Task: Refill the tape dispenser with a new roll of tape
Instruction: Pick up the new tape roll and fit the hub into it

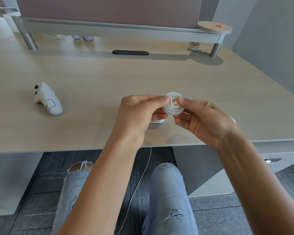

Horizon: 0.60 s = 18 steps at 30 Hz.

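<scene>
While both hands pinch the small round tape roll (173, 106) above the near part of the desk (143, 73), the work looks to be at an early step: finding or freeing the tape's end, or handling the squarish core at its centre. The left hand (139, 112) is closed on the roll's left rim, thumb and forefinger meeting at its top edge, and the right hand (199, 119) is closed on its right side, thumb tip resting near the core. The likely trouble is slippage, since the roll is held only by fingertips at its edges; a twist or a hard pull on the tape could make it pop loose and drop to the desk or roll off the front edge to the floor. The tape could also stick to a finger or fold onto itself. A small white piece (157, 121), perhaps the dispenser, sits on the desk just under the left hand, mostly hidden. A white controller (47, 99) lies well apart to the left, and nothing blocks the space between.
</scene>
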### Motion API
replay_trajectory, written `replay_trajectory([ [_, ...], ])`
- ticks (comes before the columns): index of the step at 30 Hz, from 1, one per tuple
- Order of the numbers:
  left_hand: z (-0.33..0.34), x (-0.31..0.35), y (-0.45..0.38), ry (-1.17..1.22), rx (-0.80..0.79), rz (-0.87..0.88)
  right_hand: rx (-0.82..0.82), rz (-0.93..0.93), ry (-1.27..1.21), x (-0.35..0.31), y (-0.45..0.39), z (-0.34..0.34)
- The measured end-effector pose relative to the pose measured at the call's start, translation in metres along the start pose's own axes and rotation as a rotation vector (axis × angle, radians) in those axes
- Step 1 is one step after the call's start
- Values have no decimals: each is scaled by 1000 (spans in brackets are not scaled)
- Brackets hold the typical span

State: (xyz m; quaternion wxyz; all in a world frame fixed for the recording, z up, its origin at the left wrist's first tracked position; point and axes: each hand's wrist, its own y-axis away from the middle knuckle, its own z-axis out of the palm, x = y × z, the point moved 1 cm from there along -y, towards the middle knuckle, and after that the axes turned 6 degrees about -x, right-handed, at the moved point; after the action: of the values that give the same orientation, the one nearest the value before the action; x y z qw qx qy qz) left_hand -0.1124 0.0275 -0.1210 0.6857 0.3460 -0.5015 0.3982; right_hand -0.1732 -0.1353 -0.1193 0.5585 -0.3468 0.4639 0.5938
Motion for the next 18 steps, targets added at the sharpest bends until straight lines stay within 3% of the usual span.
replay_trajectory([
  [9,-8,5,0,-12,-20,18,-31,-60,60,5,-6,4],
  [14,-11,9,0,-274,28,153,36,-225,350,4,-7,1],
  [18,-14,10,2,-221,23,196,74,-343,293,2,-9,2],
])
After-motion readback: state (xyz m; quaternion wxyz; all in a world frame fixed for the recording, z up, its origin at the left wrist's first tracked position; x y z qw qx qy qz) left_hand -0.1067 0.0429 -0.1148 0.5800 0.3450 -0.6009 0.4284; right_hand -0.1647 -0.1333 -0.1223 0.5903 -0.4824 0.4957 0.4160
